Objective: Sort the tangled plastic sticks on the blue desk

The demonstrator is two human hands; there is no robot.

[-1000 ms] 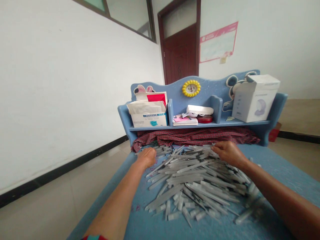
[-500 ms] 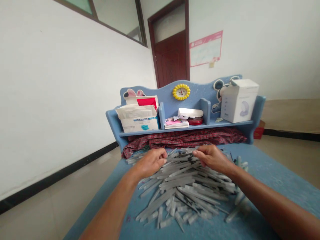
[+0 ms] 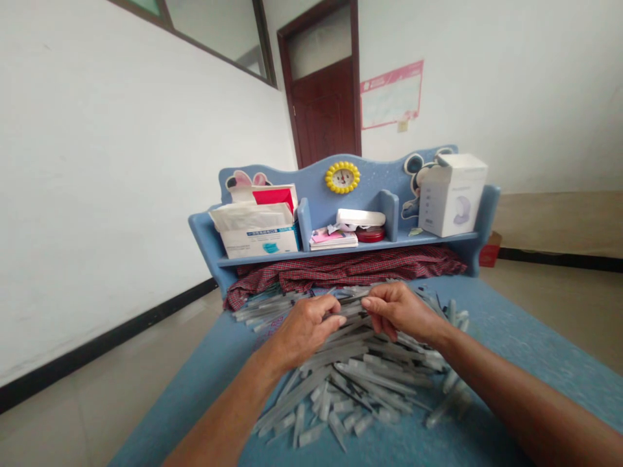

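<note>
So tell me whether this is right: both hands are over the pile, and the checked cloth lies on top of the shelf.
Not quite: the checked cloth lies under the shelf, as the head view shows. The left hand and right hand are indeed over the pile.

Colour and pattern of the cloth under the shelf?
The cloth is red and dark checked; it shows best in the head view.

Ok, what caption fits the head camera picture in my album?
Left hand and right hand close together over pale grey pieces heaped on a blue desk.
</note>
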